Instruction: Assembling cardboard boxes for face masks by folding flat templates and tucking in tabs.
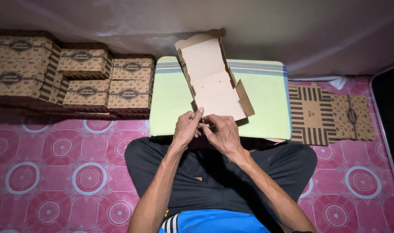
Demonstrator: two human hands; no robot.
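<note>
The left hand (187,128) and the right hand (221,132) meet at the near edge of a half-folded cardboard box (214,84). Both have their fingers pinched on the box's front flap, thumbs and fingertips close together, the two hands almost touching. The box stretches away from the hands with its lid (201,54) standing open at the far end and its plain brown inside showing. It rests on a light green cushion (270,99) with a striped border, which lies just beyond the hands and over the person's crossed legs. Well to the left of the left hand stands a stack of finished printed boxes (85,77). To the right of the right hand, beside the cushion, flat unfolded box blanks (330,114) lie on the pink patterned mat (54,172).
</note>
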